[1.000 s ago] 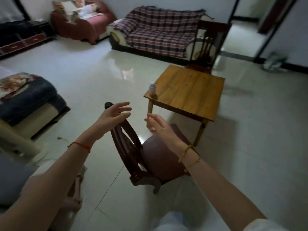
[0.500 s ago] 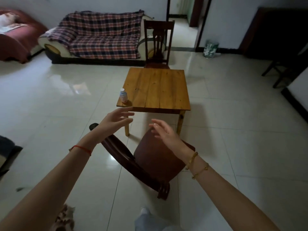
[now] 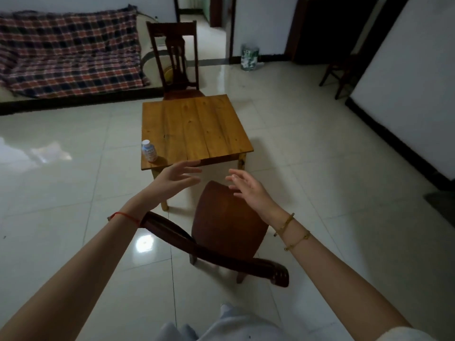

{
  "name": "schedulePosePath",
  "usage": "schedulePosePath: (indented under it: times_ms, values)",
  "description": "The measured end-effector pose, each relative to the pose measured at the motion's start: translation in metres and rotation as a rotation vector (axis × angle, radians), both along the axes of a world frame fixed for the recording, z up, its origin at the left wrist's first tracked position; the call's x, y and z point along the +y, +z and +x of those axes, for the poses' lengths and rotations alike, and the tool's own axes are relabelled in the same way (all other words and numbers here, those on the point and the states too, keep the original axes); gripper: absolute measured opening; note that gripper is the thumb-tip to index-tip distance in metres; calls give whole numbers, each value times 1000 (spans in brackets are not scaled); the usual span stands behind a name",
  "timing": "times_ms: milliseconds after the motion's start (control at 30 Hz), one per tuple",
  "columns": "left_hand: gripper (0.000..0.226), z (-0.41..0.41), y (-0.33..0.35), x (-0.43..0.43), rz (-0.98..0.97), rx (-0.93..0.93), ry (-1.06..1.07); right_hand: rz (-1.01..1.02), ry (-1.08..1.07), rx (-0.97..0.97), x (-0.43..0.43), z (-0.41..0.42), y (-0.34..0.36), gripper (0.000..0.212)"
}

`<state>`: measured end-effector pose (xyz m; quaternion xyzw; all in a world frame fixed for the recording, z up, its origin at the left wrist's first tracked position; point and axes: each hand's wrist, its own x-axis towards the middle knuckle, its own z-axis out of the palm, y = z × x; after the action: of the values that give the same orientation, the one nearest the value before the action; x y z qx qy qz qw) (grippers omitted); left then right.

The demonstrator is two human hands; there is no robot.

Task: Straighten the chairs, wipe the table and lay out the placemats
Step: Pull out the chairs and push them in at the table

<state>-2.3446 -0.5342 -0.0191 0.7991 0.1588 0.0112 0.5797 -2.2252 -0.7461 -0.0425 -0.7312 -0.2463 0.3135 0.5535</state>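
A dark wooden chair stands right below me, its brown seat turned toward a small square wooden table and its curved backrest nearest to me. My left hand hovers open above the gap between chair and table, fingers spread. My right hand hangs open over the front of the seat. Neither hand touches the chair. A second dark chair stands upright at the table's far side. A small bottle sits on the table's near left corner.
A sofa under a plaid blanket runs along the back left. A patterned bin stands by a doorway at the back. Another dark chair sits at the far right by a white wall. The floor is glossy pale tile.
My view has swung right and now faces the table squarely. Both hands stayed open and moved forward over the near chair, whose backrest now lies across my view.
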Motion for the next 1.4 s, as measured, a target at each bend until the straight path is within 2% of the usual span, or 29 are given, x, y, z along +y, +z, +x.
schedulePosePath:
  times_ms: [167,367,500,633,667,767,833,1000,1167,1267,1400]
  values:
    - [51,-8,-5,10,-11,25,-169,-24,-144,-12,-5,-35,-5,42]
    - [85,-29,-26,12,9,115,-295,-93,-231,18,-15,-79,-22,43]
    - [83,-40,-41,12,125,220,-388,-150,-235,10,-19,-100,-34,45]
    - [109,-48,-54,13,243,287,-478,-204,-197,-30,-23,-113,-43,51]
    - [108,-48,-58,12,280,307,-495,-227,-182,-45,-25,-116,-46,54]
    - [83,-48,-66,10,391,359,-527,-334,-117,-127,-29,-121,-52,65]
    - [78,-48,-70,9,449,394,-555,-441,-44,-225,-33,-120,-56,75]
    - [108,-46,-84,17,527,459,-571,-727,157,-428,-39,-109,-66,93]
    - [94,-44,-92,19,607,504,-626,-783,294,-466,-40,-96,-76,93]
    - [65,-47,-97,16,776,530,-666,-794,376,-482,-39,-95,-80,92]
    - [44,-51,-103,13,936,486,-522,-754,404,-485,-39,-99,-86,76]
